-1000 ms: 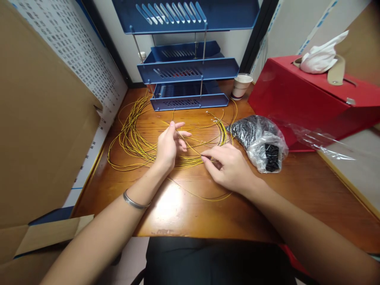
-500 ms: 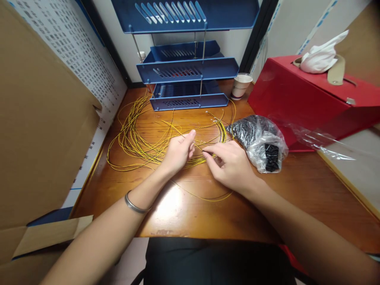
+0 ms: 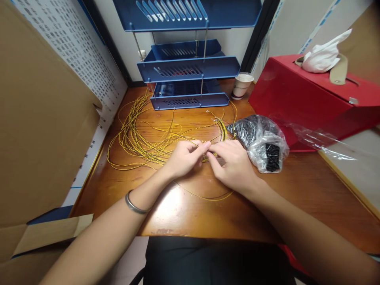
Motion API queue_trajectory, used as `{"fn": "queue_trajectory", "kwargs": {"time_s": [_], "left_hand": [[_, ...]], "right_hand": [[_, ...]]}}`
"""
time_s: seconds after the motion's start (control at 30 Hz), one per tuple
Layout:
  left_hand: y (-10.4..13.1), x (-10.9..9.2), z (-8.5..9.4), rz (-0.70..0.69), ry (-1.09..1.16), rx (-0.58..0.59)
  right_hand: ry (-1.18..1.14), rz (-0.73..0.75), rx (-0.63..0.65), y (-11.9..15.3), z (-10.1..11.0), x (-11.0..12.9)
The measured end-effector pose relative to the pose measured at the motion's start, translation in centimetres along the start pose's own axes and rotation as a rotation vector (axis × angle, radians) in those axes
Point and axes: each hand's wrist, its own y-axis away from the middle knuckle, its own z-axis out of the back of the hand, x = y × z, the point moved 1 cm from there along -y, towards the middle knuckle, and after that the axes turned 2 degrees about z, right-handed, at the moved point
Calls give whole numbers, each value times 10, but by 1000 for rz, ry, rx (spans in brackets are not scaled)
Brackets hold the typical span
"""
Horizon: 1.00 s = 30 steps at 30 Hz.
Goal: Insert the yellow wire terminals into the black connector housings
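Thin yellow-and-black wires (image 3: 126,136) lie in a loose, looped bundle on the wooden table. My left hand (image 3: 188,156), with a bracelet at the wrist, pinches a wire between thumb and fingers. Right beside it my right hand (image 3: 230,160) is closed in a pinch on the wire, and the fingertips of both hands meet. What lies exactly between those tips is hidden. Small pale ends of several wires (image 3: 213,118) show just beyond my right hand. One wire curves across the table in front of my hands.
Blue stacked trays (image 3: 190,101) stand at the back, with a paper cup (image 3: 242,85) at their right. A clear plastic bag of black pieces (image 3: 261,142) lies right of my hands, before a red tissue box (image 3: 311,91). Cardboard (image 3: 44,118) stands at the left.
My left hand has moved right along the wire until its fingertips meet those of my right hand. The right hand has stayed almost in place.
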Motion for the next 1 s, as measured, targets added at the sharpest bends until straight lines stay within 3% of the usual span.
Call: {"fn": "queue_trajectory", "kwargs": {"time_s": [0.13, 0.27, 0.43, 0.5, 0.6, 0.73, 0.8, 0.87, 1.0], "left_hand": [[1, 1, -1, -26, 21, -22], [-2, 0, 1, -42, 67, -134], [-9, 3, 13, 14, 284, -537], [-12, 5, 16, 36, 379, -640], [-12, 4, 15, 62, 347, -572], [-4, -1, 2, -1, 82, -221], [0, -3, -2, -49, 22, -126], [2, -3, -3, -78, 14, -147], [-3, 0, 4, -64, 97, -368]], "right_hand": [[-17, -10, 5, 0, 0, 1], [-34, -6, -16, -1, 0, 1], [-32, 8, -42, -1, 0, 1], [-36, 5, -39, -1, -1, 1], [-33, -10, -33, 0, -1, 1], [-15, -2, -44, -1, 0, 1], [-12, 16, -41, -2, 1, 2], [-17, 24, -38, -3, 1, 2], [-10, 5, -52, -3, 2, 3]]}}
